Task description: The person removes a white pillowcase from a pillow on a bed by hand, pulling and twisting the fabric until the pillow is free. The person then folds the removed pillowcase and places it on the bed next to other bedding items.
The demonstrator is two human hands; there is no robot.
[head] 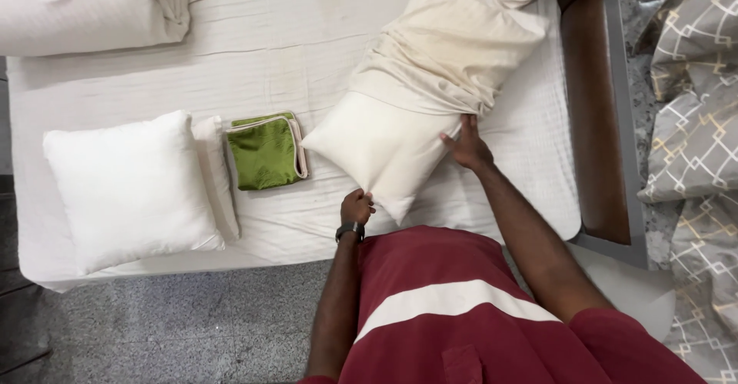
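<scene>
Two hands are seen on one pillow (384, 149), which lies on a white bed (269, 38). A red shirt (461, 315) with a white stripe fills the near edge of the view. The left hand (356, 207), with a dark watch (350, 231) on its wrist, is closed on the pillow's near corner. The right hand (467, 147) is pressed on the pillow's right edge, where the open end of a cream case (450, 53) is bunched up. It cannot be told if that hand is gripping the cloth or only pushing on it. The pillow is laid slantwise, with its long side running from near left to far right. Its bare white end is pointed at the person, and its far end is hidden inside the case. Just to the left, a folded green cloth (265, 152) is laid flat. Further left, a square white cushion (131, 188) is set near the bed's edge. At the far left corner, a folded white blanket (92, 7) is kept. A patterned grey quilt (692, 99) is seen off to the right.
</scene>
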